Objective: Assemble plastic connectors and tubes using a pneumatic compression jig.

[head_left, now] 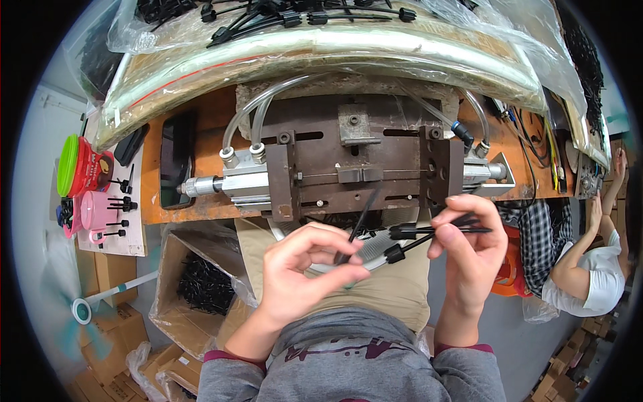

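Observation:
My left hand (298,271) pinches a thin black rod (360,224) between thumb and fingers, and the rod slants up toward the metal fixture. In my right hand (472,248), closed between thumb and fingertips, are a few black plastic stems with thick ribbed heads (396,252); the heads point left, toward my left hand. Both hands are above my lap, just in front of the brown metal fixture (321,144). At the fixture's middle sits a small metal clamp block (359,175), apart from my hands.
Air cylinders (246,184) with clear hoses flank the fixture on the orange bench (151,201). Black stems lie on the plastic-covered shelf (321,40) behind. A box of black parts (204,285) stands lower left, near a fan (81,311). A co-worker (579,281) sits at right.

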A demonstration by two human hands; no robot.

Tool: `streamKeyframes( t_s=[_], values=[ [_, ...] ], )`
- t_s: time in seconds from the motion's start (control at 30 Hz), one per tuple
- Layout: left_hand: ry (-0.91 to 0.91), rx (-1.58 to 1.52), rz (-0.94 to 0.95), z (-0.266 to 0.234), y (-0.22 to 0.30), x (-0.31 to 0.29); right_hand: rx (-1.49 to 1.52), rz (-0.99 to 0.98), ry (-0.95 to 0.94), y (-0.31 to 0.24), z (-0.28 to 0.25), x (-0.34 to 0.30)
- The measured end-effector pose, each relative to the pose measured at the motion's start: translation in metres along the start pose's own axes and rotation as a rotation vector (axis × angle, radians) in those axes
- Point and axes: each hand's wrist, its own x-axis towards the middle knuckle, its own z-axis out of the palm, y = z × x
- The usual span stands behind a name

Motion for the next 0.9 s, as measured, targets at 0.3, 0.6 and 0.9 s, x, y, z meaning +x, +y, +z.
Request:
streamKeyframes(
  t_s=[0.3, 0.6, 0.9],
  values=[
    [-0.112, 0.165, 0.277, -0.008, 0.011, 0.003, 0.112, 0.168, -0.134, 0.005, 0.010, 0.004],
    [-0.066, 0.498, 0.274, 0.003, 0.036, -0.003, 0.186, 0.263, -0.175, 0.012, 0.010, 0.005],
    [-0.079, 0.628, 0.539, 0.005, 0.019, 0.002, 0.104, 0.253, -0.139, 0.010, 0.013, 0.005]
  ],
)
